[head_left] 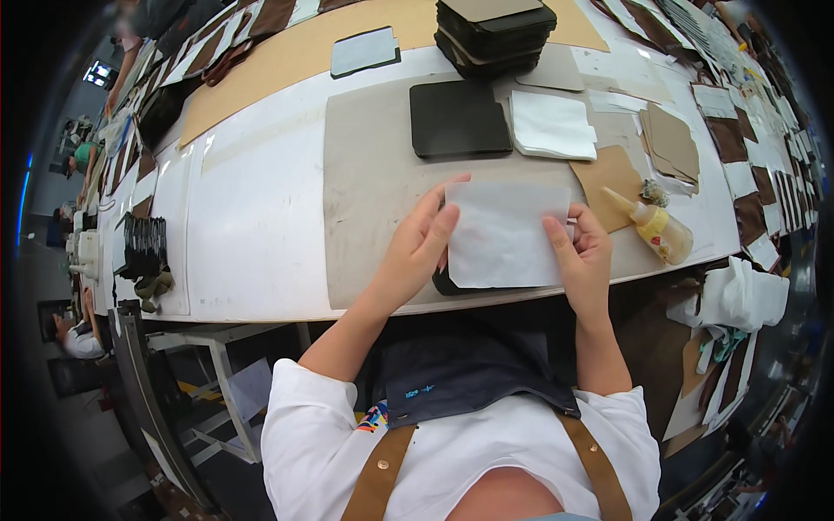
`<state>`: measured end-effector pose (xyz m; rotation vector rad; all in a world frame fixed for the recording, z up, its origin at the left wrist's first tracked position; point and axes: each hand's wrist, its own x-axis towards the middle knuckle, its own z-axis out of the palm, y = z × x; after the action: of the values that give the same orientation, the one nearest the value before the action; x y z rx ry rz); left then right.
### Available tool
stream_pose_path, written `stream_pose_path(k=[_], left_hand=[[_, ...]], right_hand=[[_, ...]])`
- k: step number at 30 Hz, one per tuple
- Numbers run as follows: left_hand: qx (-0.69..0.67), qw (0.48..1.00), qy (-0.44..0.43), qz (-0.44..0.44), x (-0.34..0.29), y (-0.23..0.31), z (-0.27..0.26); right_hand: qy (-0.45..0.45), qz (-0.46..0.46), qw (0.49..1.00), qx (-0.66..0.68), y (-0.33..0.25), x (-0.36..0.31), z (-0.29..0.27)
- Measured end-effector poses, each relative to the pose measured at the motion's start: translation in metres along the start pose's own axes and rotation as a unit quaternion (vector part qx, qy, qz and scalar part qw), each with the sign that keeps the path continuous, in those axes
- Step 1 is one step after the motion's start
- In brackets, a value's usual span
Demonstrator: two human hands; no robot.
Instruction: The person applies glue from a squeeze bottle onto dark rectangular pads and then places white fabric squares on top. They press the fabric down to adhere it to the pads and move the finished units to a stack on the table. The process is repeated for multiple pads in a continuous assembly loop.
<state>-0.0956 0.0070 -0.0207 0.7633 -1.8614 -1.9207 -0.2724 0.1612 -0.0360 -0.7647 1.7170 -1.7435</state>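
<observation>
A thin white sheet lies over a dark leather piece at the near edge of the grey work mat. My left hand presses the sheet's left edge with fingers extended. On the sheet's right edge rests my right hand, thumb on top and fingers curled behind. Only a small dark corner of the piece shows under the sheet.
A black leather panel and a stack of white sheets lie beyond my hands. A glue bottle lies on its side at the right. A pile of dark panels stands at the back, tan pieces at right.
</observation>
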Motion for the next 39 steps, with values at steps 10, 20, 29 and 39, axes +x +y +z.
stream_pose_path(k=[10, 20, 29, 39], left_hand=[[0.229, 0.965, 0.103, 0.074, -0.037, -0.025, 0.010], [0.301, 0.934, 0.157, 0.109, -0.032, -0.038, 0.005], [0.320, 0.926, 0.163, 0.117, -0.030, -0.042, 0.004], [0.334, 0.925, 0.155, 0.096, -0.031, -0.043, 0.005]], right_hand=[[0.011, -0.030, 0.979, -0.200, 0.011, -0.004, 0.012], [0.015, -0.155, 0.927, -0.341, 0.024, 0.005, 0.019], [0.011, -0.171, 0.920, -0.354, 0.027, 0.008, 0.019], [0.010, -0.170, 0.917, -0.362, 0.027, 0.007, 0.019]])
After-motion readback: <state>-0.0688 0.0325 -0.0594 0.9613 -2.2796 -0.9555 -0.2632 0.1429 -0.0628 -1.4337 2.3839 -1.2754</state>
